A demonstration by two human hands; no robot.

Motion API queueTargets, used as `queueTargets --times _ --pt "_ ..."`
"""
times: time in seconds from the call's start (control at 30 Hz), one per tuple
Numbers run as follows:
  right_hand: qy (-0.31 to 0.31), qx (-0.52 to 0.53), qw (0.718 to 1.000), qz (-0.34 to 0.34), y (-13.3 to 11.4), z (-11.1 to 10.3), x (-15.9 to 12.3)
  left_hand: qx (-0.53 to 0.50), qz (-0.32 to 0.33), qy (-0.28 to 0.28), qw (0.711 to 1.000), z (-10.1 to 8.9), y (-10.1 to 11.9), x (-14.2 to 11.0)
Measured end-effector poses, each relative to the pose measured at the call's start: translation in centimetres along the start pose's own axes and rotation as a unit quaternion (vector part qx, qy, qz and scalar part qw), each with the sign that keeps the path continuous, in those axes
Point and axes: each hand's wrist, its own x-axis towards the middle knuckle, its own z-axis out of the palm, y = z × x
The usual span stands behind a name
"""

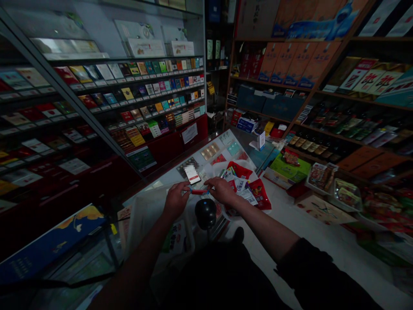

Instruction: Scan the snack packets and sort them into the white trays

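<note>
My left hand (pixel 176 199) and my right hand (pixel 223 190) pinch the two ends of a narrow red-and-blue packet (pixel 198 192), stretched level between them. Its exact kind is too small to make out. Just beyond it a phone (pixel 193 177) with a lit screen lies on the glass counter (pixel 206 165). A black, round-headed device (pixel 205 214) on a stand sits right below the packet, close to both hands. Beside my right hand, a white plastic bag (pixel 267 208) holds red and white snack packets (pixel 245 191).
Shelves of cigarette packs (pixel 155 88) line the left wall. Boxed goods (pixel 285 64) and bottles (pixel 342 120) fill the right shelves. A white bin (pixel 138 217) stands at my left, near a blue box (pixel 54 245). Snack trays (pixel 346 193) sit low on the right.
</note>
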Motion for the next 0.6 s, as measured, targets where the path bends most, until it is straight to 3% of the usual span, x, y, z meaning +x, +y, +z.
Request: queueTargets --times 0.27,0.6 --pt "-0.003 0.002 1.0 0.014 2.0 2.0 -0.1 0.061 0.05 -0.009 0.997 1.6 -1.8 0.3" --pt "-0.016 0.007 1.0 0.011 2.7 3.2 -0.3 0.103 0.054 -0.023 0.993 1.8 -1.7 0.1"
